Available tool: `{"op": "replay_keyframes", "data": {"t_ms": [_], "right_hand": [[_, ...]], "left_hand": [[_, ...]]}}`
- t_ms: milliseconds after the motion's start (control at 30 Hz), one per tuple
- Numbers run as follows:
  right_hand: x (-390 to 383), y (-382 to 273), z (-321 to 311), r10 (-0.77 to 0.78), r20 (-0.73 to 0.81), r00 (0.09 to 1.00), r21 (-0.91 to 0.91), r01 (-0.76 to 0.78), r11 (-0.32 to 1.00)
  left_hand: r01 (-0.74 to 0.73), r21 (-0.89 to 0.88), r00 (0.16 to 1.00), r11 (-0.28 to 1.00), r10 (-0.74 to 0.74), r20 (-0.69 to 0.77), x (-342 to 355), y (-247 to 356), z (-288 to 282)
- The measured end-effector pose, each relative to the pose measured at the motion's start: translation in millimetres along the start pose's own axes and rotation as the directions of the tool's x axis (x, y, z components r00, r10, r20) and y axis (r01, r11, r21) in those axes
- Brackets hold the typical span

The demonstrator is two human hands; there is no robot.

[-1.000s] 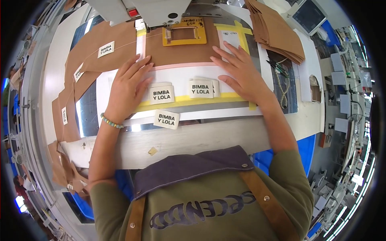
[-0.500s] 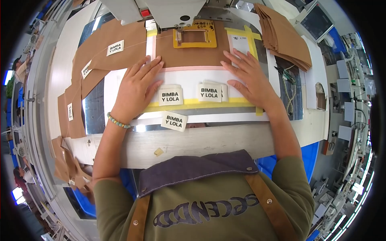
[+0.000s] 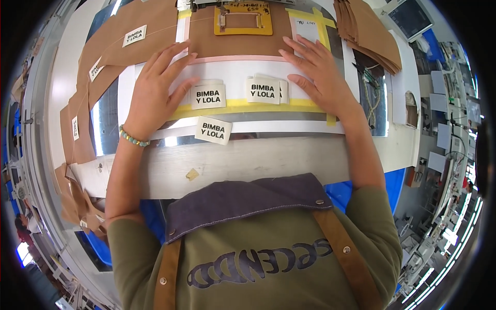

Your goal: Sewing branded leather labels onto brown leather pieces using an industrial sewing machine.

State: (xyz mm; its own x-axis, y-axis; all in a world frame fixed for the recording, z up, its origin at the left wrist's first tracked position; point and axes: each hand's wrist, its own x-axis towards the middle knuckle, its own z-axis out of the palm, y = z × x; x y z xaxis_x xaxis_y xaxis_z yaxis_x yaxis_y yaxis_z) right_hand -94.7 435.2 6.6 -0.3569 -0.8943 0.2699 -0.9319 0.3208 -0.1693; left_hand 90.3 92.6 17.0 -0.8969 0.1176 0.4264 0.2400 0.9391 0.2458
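A brown sheet lies flat under the sewing machine's head, its near edge along a pink strip on a white board. My left hand rests at the sheet's left corner with fingers spread and holding nothing, its thumb close to a small stack of cream labels. At the right corner lies my right hand, open, fingers stretched over the sheet's edge. Another stack of labels sits left of its thumb, and a single label lies tilted nearer me. A yellow template frame sits on the sheet.
At the left, brown pieces with labels on them, joined by thread, trail over the table edge. A stack of brown sheets stands back right, with snips and cord below it. A screen stands beyond.
The view has shifted, so the table sits higher and further left in it. My left hand's fingers have spread and its thumb has lifted away from them. The sheet and labels keep their places.
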Motion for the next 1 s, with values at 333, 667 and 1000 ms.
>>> {"op": "replay_keyframes", "data": {"t_ms": [333, 667, 1000], "right_hand": [[8, -54, -17, -0.142, 0.015, 0.99, 0.101, 0.139, 0.985], [32, -52, -17, -0.132, -0.076, 0.988, 0.308, 0.149, 0.94], [57, -88, -15, 0.047, 0.459, 0.887, 0.815, -0.441, 0.375]], "left_hand": [[-0.071, -0.321, 0.95, 0.944, 0.161, 0.266, -26, 58, -31], [0.03, -0.422, 0.961, 0.906, 0.09, 0.262, -34, 55, -14], [-0.251, -0.107, 0.967, 0.962, 0.243, -0.082, -3, 67, -18]]}}
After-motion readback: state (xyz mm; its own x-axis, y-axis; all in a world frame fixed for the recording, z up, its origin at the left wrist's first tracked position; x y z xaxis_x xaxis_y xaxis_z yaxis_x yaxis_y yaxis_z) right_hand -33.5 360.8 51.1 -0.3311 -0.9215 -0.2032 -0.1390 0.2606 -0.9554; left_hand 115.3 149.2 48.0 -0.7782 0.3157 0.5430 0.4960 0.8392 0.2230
